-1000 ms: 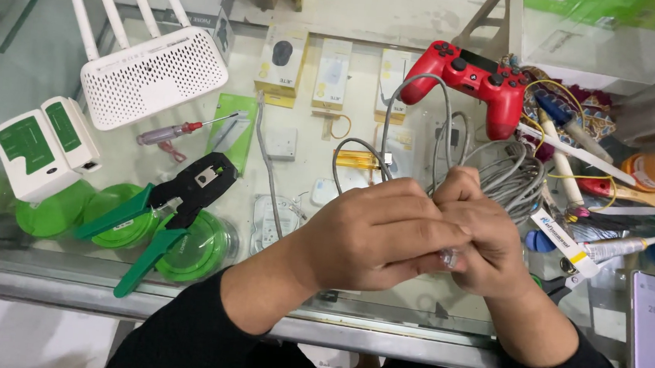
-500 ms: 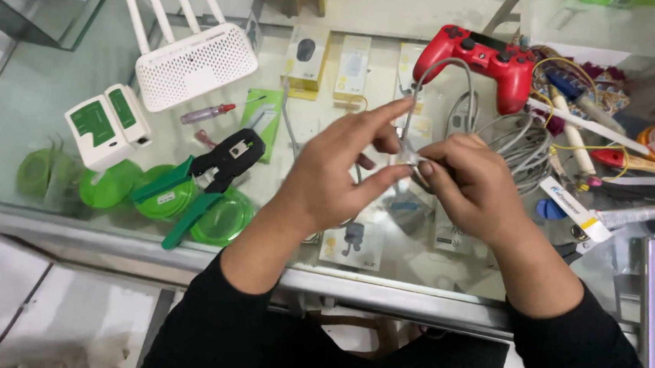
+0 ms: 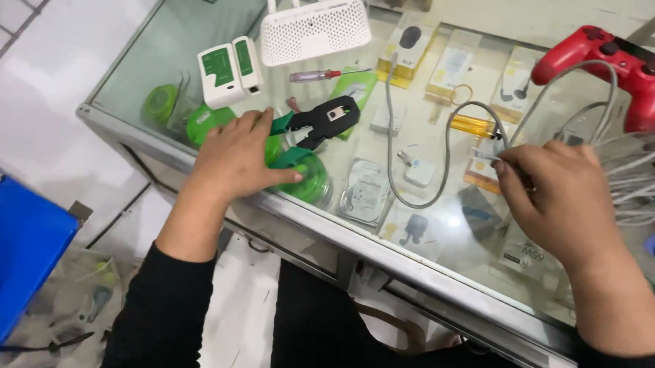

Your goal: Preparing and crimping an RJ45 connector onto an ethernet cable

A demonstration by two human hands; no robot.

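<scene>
My left hand (image 3: pixel 239 155) lies on the glass counter (image 3: pixel 159 65), its fingers and thumb wrapped around the green handles of a crimping tool (image 3: pixel 324 121). The tool's black head points away to the right. My right hand (image 3: pixel 564 200) pinches the end of a grey network cable (image 3: pixel 443 150) between thumb and fingers. The cable loops down over the glass and back up past a small clear plug. The two hands are well apart.
A white router (image 3: pixel 315 28), a green-and-white cable tester (image 3: pixel 228 66) and a red-handled screwdriver (image 3: pixel 316 75) sit at the back. On the right are a red game controller (image 3: pixel 620 65) and a bundle of grey cable (image 3: pixel 647 179). A blue box (image 3: pixel 1 238) stands on the floor at left.
My hands were together working on the cable end. My left hand has let go and moved left onto the crimping tool. My right hand keeps the cable. The view has shifted left.
</scene>
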